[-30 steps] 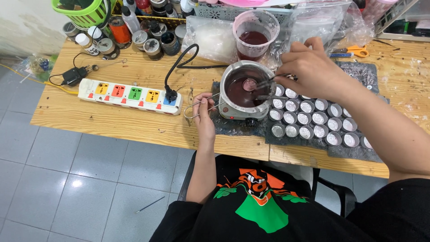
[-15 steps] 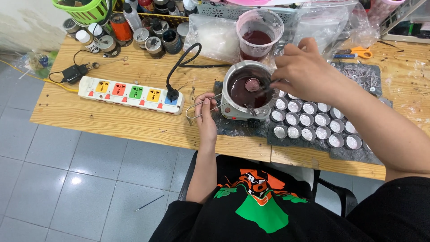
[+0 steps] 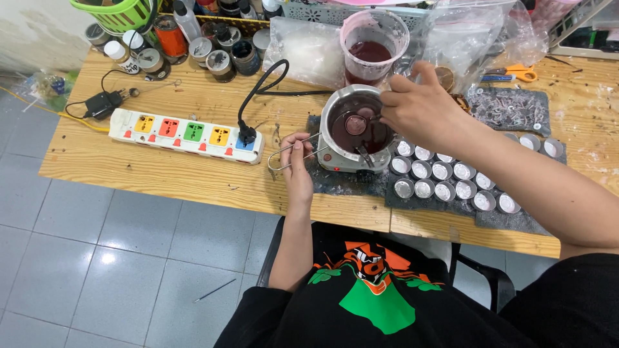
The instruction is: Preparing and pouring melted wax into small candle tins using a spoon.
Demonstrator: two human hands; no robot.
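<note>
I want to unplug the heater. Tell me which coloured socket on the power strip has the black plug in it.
The blue socket, at the end of the power strip nearest the left hand. The yellow, red, green and second yellow sockets are empty.

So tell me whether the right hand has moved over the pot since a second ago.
Yes. The right hand has slid toward the far rim of the metal pot, nearer the plastic measuring cup, uncovering more of the small metal cups.
</note>
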